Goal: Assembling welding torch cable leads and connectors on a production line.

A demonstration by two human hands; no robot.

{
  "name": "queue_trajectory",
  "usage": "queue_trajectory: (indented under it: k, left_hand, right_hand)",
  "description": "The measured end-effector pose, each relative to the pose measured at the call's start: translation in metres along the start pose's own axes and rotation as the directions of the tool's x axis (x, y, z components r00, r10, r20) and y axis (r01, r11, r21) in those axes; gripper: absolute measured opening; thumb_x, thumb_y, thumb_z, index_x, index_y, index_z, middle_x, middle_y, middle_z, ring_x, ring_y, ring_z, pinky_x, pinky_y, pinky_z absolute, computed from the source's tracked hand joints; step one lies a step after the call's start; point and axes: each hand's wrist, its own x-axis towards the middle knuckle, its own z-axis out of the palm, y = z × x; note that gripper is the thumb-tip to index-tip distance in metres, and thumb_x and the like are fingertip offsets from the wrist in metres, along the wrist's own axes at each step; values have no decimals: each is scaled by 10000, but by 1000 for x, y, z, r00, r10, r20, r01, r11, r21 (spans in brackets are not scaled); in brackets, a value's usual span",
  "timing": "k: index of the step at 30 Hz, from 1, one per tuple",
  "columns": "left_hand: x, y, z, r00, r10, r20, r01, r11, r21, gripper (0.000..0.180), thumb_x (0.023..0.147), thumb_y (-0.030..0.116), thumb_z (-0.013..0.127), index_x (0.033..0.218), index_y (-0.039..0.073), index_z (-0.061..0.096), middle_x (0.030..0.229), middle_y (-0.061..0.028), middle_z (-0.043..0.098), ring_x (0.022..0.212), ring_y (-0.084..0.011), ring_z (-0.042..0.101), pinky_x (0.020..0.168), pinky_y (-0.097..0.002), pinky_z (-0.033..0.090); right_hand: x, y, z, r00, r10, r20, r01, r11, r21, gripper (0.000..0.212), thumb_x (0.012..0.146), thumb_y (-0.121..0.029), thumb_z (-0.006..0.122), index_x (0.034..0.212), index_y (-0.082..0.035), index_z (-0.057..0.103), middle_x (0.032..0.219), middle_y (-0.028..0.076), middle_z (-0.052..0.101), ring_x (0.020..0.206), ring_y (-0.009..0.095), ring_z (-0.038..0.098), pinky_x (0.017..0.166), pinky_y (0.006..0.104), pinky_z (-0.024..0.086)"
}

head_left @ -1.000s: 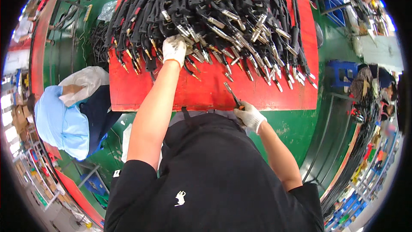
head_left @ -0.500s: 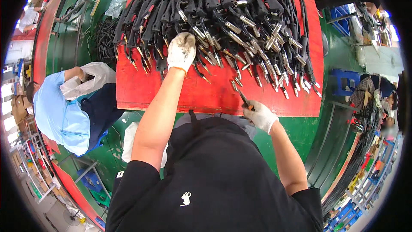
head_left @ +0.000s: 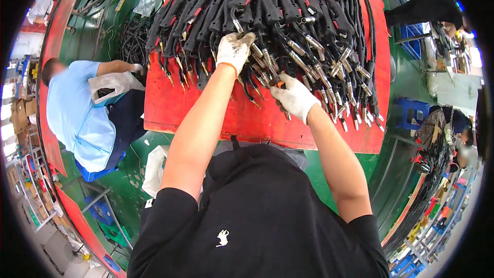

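Many black welding torches [head_left: 247, 0] lie heaped on a red tabletop [head_left: 226, 118], their handles carrying small red triggers. Shiny metal nozzles [head_left: 301, 62] cap many of the bent necks, while several at the left end in bare brassy tips [head_left: 170, 76]. My left hand [head_left: 234, 51], in a soiled white glove, is closed on the front of a torch at the near edge of the heap. In my gloved right hand [head_left: 296, 95] is a pair of pliers [head_left: 279, 83] with some orange on the handle. Its jaws meet the torch ends, and their exact grip is hidden.
At the left, a person in a light blue shirt [head_left: 80, 108] sits beside a white sack [head_left: 110, 83]. Black cables [head_left: 136, 41] lie on the green floor beyond. A blue stool [head_left: 411, 110] stands at the right. Another torch bundle [head_left: 429, 185] rests on the far-right table.
My right hand has moved up and left with the pliers, from the table's front edge to the torch ends beside my left hand. The person at the left has stretched an arm toward the table.
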Motion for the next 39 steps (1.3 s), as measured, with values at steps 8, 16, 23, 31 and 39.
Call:
queue_trajectory:
  k: [8,16,23,31,39]
  left_hand:
    - [2,-2,-4,998,-66,21,69,976,-208,288,895,280,725,975,3,711,802,-36,662,635,-141,613,607,-288,526]
    - [0,1,-4,995,-101,26,104,961,-258,275,892,254,726,997,0,715,843,-46,678,655,-152,635,625,-293,540]
    - [-1,0,-5,994,-98,47,107,953,-282,277,912,259,707,991,-6,714,789,-37,665,627,-133,613,584,-287,525]
    - [15,-10,4,998,11,-69,-21,991,-134,295,951,305,646,889,27,723,740,-35,637,599,-150,572,603,-320,513]
    - [34,-44,17,950,291,-115,-265,943,204,382,966,302,534,834,-11,710,864,-221,708,884,-357,703,776,-430,508]
  right_hand:
    - [0,-28,-2,990,108,89,-120,982,148,549,946,-264,611,1390,44,513,840,136,676,661,202,632,621,356,526]
    - [2,-28,-1,987,119,108,-139,971,193,500,938,-249,612,1328,57,545,831,131,671,642,196,627,611,351,525]
    - [13,-31,2,990,56,126,-84,970,227,437,947,-248,613,1263,50,562,782,122,642,591,185,596,563,342,502]
    - [3,-38,0,963,39,266,-211,724,657,143,985,-216,595,965,-82,549,675,-3,468,536,131,454,453,296,382]
    - [-18,-32,-8,867,-10,498,-463,349,815,176,988,-249,631,866,-195,517,680,-62,434,562,90,408,467,261,318]
